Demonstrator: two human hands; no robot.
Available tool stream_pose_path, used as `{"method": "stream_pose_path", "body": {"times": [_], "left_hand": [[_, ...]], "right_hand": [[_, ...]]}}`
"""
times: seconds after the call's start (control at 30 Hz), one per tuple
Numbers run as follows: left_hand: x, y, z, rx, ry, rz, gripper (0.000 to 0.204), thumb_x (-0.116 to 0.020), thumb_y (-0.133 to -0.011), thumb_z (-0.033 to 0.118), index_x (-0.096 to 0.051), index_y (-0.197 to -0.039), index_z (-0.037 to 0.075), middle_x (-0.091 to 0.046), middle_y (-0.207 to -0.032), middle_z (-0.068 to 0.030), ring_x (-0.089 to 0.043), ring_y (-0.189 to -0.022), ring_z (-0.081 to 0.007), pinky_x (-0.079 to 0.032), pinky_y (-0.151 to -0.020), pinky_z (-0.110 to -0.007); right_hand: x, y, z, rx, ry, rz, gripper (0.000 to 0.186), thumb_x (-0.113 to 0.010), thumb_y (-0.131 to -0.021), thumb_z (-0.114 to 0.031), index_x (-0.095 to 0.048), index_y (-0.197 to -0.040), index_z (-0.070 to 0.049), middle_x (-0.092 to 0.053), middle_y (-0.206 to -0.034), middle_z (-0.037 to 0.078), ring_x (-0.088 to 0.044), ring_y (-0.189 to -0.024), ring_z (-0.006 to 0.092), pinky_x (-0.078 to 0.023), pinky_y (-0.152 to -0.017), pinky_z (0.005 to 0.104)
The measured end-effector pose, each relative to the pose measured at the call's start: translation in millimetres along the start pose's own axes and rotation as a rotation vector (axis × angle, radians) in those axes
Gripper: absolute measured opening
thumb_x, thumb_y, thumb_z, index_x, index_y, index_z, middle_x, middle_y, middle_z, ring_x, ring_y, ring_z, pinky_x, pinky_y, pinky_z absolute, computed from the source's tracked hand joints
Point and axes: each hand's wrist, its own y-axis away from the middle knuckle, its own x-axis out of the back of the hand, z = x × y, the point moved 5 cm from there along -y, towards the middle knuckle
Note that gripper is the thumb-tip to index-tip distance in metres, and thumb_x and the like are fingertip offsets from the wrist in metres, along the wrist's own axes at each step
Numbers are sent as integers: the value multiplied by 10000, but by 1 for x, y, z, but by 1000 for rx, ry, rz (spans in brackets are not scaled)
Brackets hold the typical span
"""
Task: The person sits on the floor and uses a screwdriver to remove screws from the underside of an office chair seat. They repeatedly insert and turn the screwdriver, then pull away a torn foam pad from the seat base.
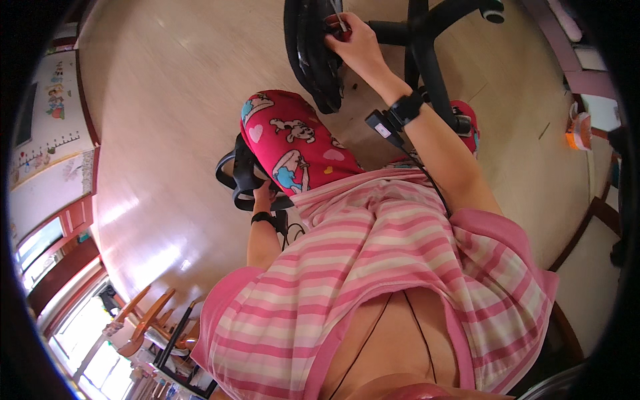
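Observation:
My right hand (360,48) is closed around the red handle of a screwdriver (339,15), whose thin metal shaft lies against a black padded chair part (312,57). A black chair base (421,41) with legs and casters lies just to the right of this hand. Low on the left, beside my bent knee, my left hand (264,195) is closed on a black looped part (248,175) that looks like a chair armrest; some of its fingers are hidden. Both wrists wear black bands with small devices and cables.
My legs in red patterned trousers (287,140) are bent on the pale floor (167,127). An orange packet (579,131) sits at the far right. Wooden chairs (150,317) stand at the lower left, and a decorated white cabinet (57,100) lines the left side.

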Motion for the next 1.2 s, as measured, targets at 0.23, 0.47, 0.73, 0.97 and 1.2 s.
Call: {"method": "stream_pose_path", "body": {"times": [0.23, 0.47, 0.73, 0.97, 1.2], "left_hand": [[29, 99, 140, -344, -681, -76, 282, -654, -891, 312, -622, -772, 58, -572, -539, -83, -582, -522, -191, -451, -476, -363], [-138, 344, 374, -1764, -598, 300, 207, -642, -913, 192, -632, -1039, 27, -614, -1045, -112, -586, -989, -226, -480, -827, -339], [-297, 369, 405, -2097, -1407, 408, 318, -682, -813, 216, -655, -1117, 124, -491, -1344, -105, -410, -1290, -360, -413, -1021, -471], [-290, 339, 413, -2031, -1422, 435, 336, -679, -762, 168, -681, -1097, 152, -412, -1459, -94, -323, -1358, -395, -401, -1067, -475], [-301, 334, 424, -1886, -1425, 551, 277, -757, -733, 210, -730, -1002, 148, -472, -1416, -37, -426, -1281, -303, -482, -974, -419]], "right_hand": [[31, 11, 31, -228, -210, 55, 208, -682, -854, -157, -687, -1042, -69, -691, -868, 101, -694, -719, 178, -571, -589, 292], [51, 60, 104, -458, -499, 377, 161, -611, -910, -151, -639, -1041, -62, -612, -758, 14, -561, -577, 93, -477, -483, 238], [5, 129, 164, -955, -898, 330, 137, -568, -937, -150, -576, -1049, -72, -639, -863, 51, -586, -630, 128, -437, -469, 265], [-19, 109, 211, -824, -815, 238, 230, -571, -949, -171, -593, -1124, -24, -662, -970, 103, -624, -694, 154, -475, -519, 307], [-11, 195, 328, -787, 339, -170, 244, -595, -863, -27, -578, -1092, 58, -625, -1066, 273, -610, -994, 418, -514, -839, 428]]}}
